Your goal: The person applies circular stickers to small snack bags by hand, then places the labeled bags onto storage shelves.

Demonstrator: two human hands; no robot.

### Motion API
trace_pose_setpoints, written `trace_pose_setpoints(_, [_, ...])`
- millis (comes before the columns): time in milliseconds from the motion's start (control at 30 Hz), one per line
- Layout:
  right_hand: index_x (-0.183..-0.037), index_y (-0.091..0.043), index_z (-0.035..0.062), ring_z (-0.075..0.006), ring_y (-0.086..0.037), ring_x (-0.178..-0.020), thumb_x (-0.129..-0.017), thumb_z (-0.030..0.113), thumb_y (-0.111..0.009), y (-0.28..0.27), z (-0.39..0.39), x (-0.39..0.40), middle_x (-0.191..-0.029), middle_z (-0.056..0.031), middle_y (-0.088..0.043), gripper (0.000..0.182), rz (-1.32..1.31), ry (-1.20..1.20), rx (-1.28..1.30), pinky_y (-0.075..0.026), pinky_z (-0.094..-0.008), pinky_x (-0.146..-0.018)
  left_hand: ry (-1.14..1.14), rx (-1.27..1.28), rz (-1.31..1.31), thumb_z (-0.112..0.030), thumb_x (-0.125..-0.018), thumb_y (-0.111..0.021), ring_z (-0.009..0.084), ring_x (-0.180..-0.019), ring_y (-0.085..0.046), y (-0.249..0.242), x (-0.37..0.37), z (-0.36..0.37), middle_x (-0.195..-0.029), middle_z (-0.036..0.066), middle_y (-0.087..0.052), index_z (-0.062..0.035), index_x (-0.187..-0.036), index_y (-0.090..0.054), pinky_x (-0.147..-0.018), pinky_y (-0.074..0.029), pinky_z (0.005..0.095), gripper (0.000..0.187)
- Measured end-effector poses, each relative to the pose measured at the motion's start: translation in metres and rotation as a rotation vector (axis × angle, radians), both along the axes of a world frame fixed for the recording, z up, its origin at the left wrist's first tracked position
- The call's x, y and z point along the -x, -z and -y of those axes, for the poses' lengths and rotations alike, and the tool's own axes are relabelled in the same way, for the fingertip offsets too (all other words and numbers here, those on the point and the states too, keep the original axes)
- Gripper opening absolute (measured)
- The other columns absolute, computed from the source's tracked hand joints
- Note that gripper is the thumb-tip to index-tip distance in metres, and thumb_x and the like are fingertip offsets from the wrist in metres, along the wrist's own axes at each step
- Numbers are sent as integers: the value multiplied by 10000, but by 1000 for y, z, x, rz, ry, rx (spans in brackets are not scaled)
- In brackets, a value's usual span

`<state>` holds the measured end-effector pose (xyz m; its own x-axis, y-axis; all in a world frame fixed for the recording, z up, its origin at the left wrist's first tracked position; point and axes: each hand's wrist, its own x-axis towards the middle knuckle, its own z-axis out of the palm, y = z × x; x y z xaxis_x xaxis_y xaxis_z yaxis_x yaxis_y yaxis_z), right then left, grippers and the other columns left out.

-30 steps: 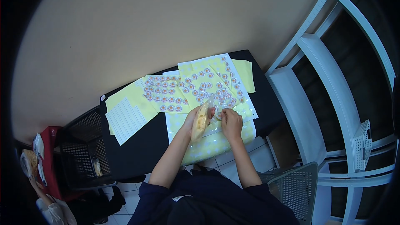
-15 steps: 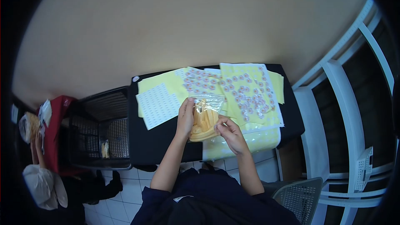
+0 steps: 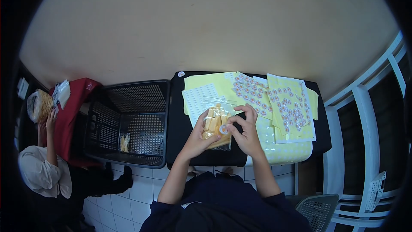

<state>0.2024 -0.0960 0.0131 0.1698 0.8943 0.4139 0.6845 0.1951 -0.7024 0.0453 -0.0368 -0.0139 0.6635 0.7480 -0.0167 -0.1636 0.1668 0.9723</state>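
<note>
The left hand (image 3: 198, 136) holds a clear plastic bag of pale yellow snack sticks (image 3: 216, 123) from beneath, its fingers curled around the bag's lower left edge. The bag is lifted just above the near edge of the black tabletop (image 3: 178, 122), tilted toward the person. The right hand (image 3: 246, 133) lies against the front of the bag, thumb and forefinger pinched narrowly on a small round white-and-orange sticker (image 3: 223, 129) that touches the plastic. Behind the bag, yellow backing sheets carrying rows of round orange stickers (image 3: 286, 103) are spread over the right half of the tabletop, and a white sheet of small labels (image 3: 195, 99) lies just beside them. A black plastic mesh crate (image 3: 128, 122) stands to the left of the tabletop. Further left, another person in a white sleeve (image 3: 40, 172) holds a filled bag (image 3: 37, 105).
</note>
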Motion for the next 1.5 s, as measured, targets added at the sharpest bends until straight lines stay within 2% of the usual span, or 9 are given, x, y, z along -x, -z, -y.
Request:
trace_pose_setpoints(167, [-796, -584, 115, -362, -159, -1186, -753, 201, -566, -27, -18, 2, -1090, -94, -365, 98, 218, -279, 98, -111, -478, -967, 75, 65, -22, -40, -693, -614, 202, -1091, -415, -4, 18, -6, -1167, 175, -404, 39, -1282, -142, -913, -336, 293, 758])
trace_pose_setpoints(367, [-789, -577, 115, -365, -151, -1199, -751, 193, -561, -37, -22, 4, -1106, -91, -349, 88, 318, -352, 163, -72, -496, -975, 150, 93, 40, -35, -683, -605, 193, -1095, -409, 1, 23, -7, -1176, 167, -396, 55, -1268, -163, -923, -327, 296, 739])
trace_pose_setpoints(800, [-753, -583, 121, -344, -160, -1204, -758, 206, -568, -40, -14, 10, -1092, -78, -389, 87, 371, -263, 88, -69, -471, -974, 125, 66, 88, -42, -693, -605, 180, -1086, -414, -7, 16, -1, -1172, 161, -399, 35, -1274, -173, -909, -341, 292, 728])
trace_pose_setpoints(1000, [-785, -589, 119, -333, -250, -1168, -726, 197, -602, -34, -8, 15, -1093, -84, -395, 100, 383, -175, -40, -75, -471, -981, 14, 99, 90, -108, -741, -612, 187, -1065, -434, -15, 11, 6, -1151, 163, -425, 25, -1270, -197, -892, -356, 293, 685])
trace_pose_setpoints(1100, [-863, -574, 96, -334, -285, -1151, -704, 182, -629, -19, -7, 22, -1143, -105, -375, 188, 227, -87, -107, -146, -460, -969, -89, -14, 88, -107, -740, -613, 196, -1053, -447, -10, 7, 10, -1134, 167, -441, 21, -1265, -209, -896, -354, 296, 675])
trace_pose_setpoints(1200, [-1057, -481, 63, -330, -276, -1171, -686, 109, -645, -8, -5, 39, -1191, -140, -340, 408, -140, 60, -154, -292, -426, -929, -184, -229, 21, -104, -735, -617, 198, -1062, -442, -3, 6, 13, -1137, 167, -445, 25, -1256, -221, -904, -346, 295, 667])
trace_pose_setpoints(1267, [-1209, -305, 22, -303, -350, -1140, -697, 33, -628, 3, -6, 44, -1222, -166, -305, 605, -543, 102, -192, -414, -359, -847, -166, -223, 17, -53, -733, -599, 190, -1091, -414, -6, 5, 17, -1167, 154, -415, 24, -1267, -202, -917, -336, 291, 669])
trace_pose_setpoints(1367, [-1251, -219, 0, -264, -438, -1068, -712, 1, -615, 10, -8, 44, -1243, -178, -284, 669, -884, -25, -150, -446, -302, -817, -118, -229, -29, -16, -741, -578, 178, -1123, -384, -4, 7, 17, -1192, 140, -391, 22, -1278, -183, -930, -326, 288, 668])
trace_pose_setpoints(1500, [-1254, -207, -20, -246, -494, -998, -725, -10, -601, 5, -5, 42, -1257, -176, -271, 660, -764, -33, -119, -450, -299, -812, -123, -166, 31, -131, -766, -601, 175, -1036, -460, -7, 8, 13, -1126, 155, -462, 34, -1215, -299, -878, -364, 280, 566])
